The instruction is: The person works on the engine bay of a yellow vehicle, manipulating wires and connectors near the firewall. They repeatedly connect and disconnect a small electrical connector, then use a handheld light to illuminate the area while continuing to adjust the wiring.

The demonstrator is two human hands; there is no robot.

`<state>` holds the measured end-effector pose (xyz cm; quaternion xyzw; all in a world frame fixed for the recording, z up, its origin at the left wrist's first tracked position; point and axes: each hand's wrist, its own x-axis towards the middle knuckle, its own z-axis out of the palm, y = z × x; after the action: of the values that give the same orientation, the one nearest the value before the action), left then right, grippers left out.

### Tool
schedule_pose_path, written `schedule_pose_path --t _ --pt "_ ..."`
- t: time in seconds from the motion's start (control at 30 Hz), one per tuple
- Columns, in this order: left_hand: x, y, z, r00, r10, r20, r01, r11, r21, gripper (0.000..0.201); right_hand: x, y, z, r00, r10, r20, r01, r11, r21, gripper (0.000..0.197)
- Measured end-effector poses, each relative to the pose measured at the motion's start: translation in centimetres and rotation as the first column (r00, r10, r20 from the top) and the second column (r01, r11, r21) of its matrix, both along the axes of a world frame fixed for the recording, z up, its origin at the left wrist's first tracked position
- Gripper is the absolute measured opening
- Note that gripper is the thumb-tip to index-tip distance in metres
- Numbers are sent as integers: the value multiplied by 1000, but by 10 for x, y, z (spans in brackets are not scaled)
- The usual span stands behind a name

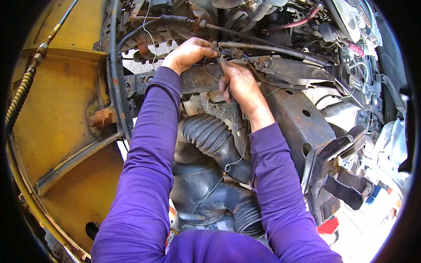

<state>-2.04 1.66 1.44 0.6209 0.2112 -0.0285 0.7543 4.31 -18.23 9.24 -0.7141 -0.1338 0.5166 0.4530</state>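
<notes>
Both my hands meet over a small cluster of thin wires [237,53] beside a rusty frame rail. My left hand [186,55] is closed, thumb and fingertips pinched at the left end of the wires. My right hand [242,85] is closed too, its fingers curled just below the cluster; what they grip is hidden by the hand. A thin pale wire [206,70] loops down between the two hands. Beneath them sits a black ribbed air hose [206,131], with a pale wire [228,167] hanging across the ducting.
A yellow metal panel [66,114] with a coiled-sleeve cable [24,92] lies to the left. On the right are a rusty steel frame beam [291,118] and a black bracket [348,186]. Cables, a red hose [298,22] and engine parts crowd the far side.
</notes>
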Motion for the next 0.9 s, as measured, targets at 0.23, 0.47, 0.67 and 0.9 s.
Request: schedule_pose_path --t 0.23,0.47,0.67,0.9 --pt "2 2 5 999 -24 -49 21 998 -55 23 -4 13 -10 896 -297 -329 329 943 47 37" --pt "4 -1 6 996 75 -42 -79 994 -79 32 3 9 -23 743 -263 -616 436 888 147 31" --pt "4 0 2 998 65 -12 -66 996 -54 33 3 20 -20 674 -359 -646 528 846 80 26" --pt "5 -3 6 997 79 3 -79 995 -55 30 0 21 -22 697 -363 -619 518 851 85 28"
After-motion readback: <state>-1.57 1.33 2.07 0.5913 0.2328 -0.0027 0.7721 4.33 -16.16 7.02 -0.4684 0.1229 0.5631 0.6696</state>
